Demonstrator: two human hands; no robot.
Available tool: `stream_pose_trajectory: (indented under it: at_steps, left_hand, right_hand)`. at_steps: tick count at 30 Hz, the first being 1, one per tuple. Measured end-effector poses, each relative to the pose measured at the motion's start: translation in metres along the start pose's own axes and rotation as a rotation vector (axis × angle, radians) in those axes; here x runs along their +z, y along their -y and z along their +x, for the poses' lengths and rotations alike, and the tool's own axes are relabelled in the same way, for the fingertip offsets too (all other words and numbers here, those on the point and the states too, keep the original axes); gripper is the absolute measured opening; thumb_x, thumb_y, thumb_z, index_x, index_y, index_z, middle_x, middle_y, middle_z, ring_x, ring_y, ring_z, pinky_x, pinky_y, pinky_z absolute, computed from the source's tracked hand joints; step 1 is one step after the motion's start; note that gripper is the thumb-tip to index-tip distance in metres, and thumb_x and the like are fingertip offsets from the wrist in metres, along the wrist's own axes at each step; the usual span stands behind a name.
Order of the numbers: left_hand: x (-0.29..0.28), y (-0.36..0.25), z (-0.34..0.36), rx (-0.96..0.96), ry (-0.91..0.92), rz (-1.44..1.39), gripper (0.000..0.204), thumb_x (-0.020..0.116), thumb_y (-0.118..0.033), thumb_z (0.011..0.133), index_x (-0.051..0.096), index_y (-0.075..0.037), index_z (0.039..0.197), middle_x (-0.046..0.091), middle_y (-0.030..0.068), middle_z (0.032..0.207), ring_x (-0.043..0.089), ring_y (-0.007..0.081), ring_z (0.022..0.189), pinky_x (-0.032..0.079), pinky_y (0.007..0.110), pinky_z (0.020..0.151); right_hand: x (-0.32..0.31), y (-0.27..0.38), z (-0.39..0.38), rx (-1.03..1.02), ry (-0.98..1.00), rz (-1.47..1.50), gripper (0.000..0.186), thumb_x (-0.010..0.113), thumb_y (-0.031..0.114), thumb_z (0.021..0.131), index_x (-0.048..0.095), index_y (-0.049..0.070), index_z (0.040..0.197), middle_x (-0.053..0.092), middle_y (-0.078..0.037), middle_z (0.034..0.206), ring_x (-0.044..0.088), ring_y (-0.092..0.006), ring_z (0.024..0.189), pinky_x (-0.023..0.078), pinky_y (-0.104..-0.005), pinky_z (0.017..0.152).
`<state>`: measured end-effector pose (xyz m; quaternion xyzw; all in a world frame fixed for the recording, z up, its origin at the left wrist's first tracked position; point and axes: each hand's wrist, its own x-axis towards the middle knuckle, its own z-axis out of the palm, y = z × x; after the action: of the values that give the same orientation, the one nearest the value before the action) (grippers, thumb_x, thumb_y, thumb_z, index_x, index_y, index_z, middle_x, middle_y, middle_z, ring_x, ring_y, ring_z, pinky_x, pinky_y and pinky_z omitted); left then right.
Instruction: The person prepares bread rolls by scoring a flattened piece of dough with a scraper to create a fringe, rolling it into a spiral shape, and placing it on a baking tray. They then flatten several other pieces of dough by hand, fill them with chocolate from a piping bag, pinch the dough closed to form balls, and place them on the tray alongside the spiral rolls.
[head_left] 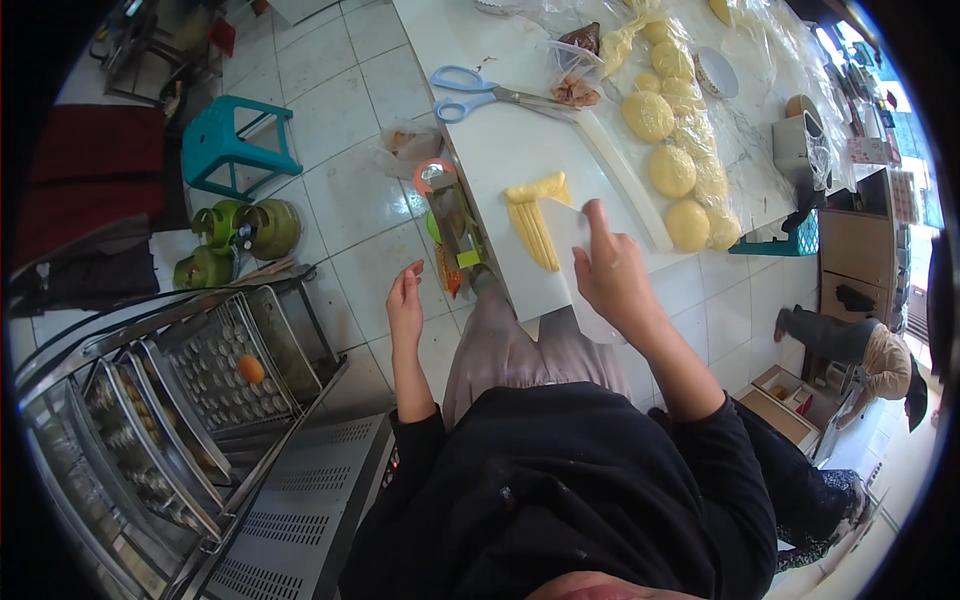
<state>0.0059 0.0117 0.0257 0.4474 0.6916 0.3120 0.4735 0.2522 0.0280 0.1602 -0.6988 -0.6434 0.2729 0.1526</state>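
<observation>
On the white worktop (480, 170) a piece of yellow dough (537, 235) lies cut into narrow lengthwise strips, still side by side. My right hand (610, 262) grips a flat white scraper (590, 320) whose edge reaches the dough's right side. My left hand (404, 285) is off the table's left edge, fingers loosely curved with nothing in them. Beyond the dough lie blue-handled scissors (463, 95) and a long white bar (650, 220). Several round dough balls (673, 170) sit in a row at the right, partly under clear plastic.
At left are a teal stool (230, 135), green gas cylinders (272, 230) and a rack of metal trays (225, 365). A co-worker (850, 340) bends at a counter on the right; another person in black (800, 500) is close at my lower right.
</observation>
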Motion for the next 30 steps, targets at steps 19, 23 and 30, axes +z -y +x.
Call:
stream_pose_trajectory:
  at_steps: [19, 23, 30]
  left_hand:
    - [-0.008, -0.007, -0.001, -0.062, -0.061, 0.032, 0.038, 0.034, -0.03, 0.089, 0.052, 0.001, 0.103, 0.055, 0.0116, 0.102, 0.051, 0.0206, 0.096, 0.037, 0.03, 0.085]
    - [-0.005, -0.011, 0.002, -0.068, -0.05, -0.012, 0.039, 0.034, -0.03, 0.089, 0.052, 0.001, 0.103, 0.055, 0.0116, 0.102, 0.051, 0.0201, 0.096, 0.037, 0.03, 0.085]
    - [0.0, 0.002, 0.008, -0.029, -0.01, -0.054, 0.039, 0.034, -0.03, 0.089, 0.052, 0.001, 0.103, 0.055, 0.0115, 0.102, 0.051, 0.02, 0.096, 0.037, 0.03, 0.084]
  right_hand:
    - [-0.012, -0.005, -0.016, -0.031, -0.057, 0.018, 0.041, 0.051, -0.003, 0.067, 0.031, 0.001, 0.103, 0.048, -0.023, 0.056, 0.049, -0.0429, 0.059, 0.037, -0.0479, 0.053]
    - [-0.003, -0.005, 0.005, 0.038, 0.025, -0.015, 0.041, 0.051, -0.004, 0.067, 0.03, 0.001, 0.103, 0.049, -0.024, 0.058, 0.049, -0.0429, 0.059, 0.037, -0.0482, 0.054]
    - [0.002, 0.006, 0.005, -0.014, 0.033, -0.095, 0.046, 0.05, -0.002, 0.067, 0.028, 0.0, 0.107, 0.049, -0.023, 0.055, 0.049, -0.0434, 0.057, 0.037, -0.0501, 0.054]
